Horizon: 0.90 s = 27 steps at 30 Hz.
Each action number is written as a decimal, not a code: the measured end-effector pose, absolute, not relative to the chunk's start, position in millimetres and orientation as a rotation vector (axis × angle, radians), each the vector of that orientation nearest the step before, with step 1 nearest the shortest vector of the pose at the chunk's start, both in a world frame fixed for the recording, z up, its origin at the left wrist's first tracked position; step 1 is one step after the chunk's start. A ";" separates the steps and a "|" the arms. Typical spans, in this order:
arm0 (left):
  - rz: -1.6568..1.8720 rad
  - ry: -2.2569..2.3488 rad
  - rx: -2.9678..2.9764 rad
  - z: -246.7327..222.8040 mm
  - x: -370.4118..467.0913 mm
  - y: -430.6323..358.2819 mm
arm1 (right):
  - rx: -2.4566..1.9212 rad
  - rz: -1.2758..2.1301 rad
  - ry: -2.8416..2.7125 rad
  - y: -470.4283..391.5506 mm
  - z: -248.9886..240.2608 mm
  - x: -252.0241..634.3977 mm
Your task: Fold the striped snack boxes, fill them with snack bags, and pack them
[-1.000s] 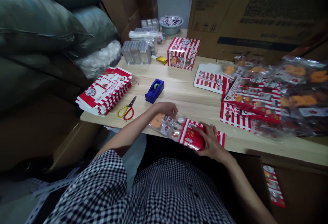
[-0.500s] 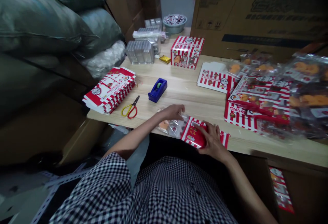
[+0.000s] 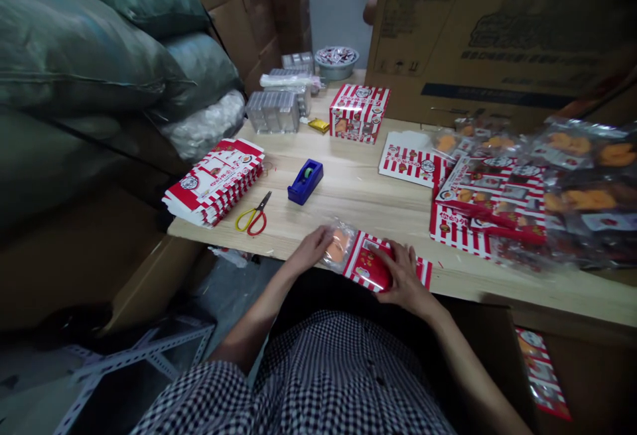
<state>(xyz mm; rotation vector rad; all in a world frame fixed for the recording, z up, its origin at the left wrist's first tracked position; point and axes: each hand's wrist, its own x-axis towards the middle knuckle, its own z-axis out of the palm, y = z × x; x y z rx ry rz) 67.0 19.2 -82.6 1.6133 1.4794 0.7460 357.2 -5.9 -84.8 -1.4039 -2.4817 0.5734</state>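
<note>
At the table's near edge my left hand (image 3: 312,249) is closed at the left side of a clear plastic packet (image 3: 338,247) with orange pieces inside; its fingertips grip the plastic. The packet's right side meets a red and white striped printed package (image 3: 365,264). My right hand (image 3: 404,277) lies over the right part of that package, fingers spread on its face and thumb near its lower edge. Left of my hands are scissors (image 3: 255,216) with yellow and red handles, and a blue tape dispenser (image 3: 305,182).
A stack of folded striped cartons (image 3: 213,180) sits on the left. Behind are a striped box (image 3: 359,113), clear cases (image 3: 273,113) and a basin of packets (image 3: 336,63). More packages (image 3: 497,189) lie right. A person's arm (image 3: 371,8) shows behind the large carton (image 3: 448,50).
My left hand has moved left and closed at the clear packet's edge. The orange pieces now lie beside the red package. My right hand still rests on the package.
</note>
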 end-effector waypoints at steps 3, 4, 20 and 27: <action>0.791 1.471 1.599 -82.3 99.5 14.9 | -1.407 0.554 -2.425 -8.0 -81.9 351.1; 0.807 1.510 1.593 -82.2 107.8 12.9 | -1.417 0.548 -2.398 -8.4 -80.7 349.1; 1.222 1.224 1.831 4.2 114.1 13.6 | -1.528 0.374 -1.614 -5.9 -59.9 292.5; 1.240 0.898 1.979 21.4 112.6 23.8 | -1.185 0.935 -1.238 -6.6 -25.7 311.7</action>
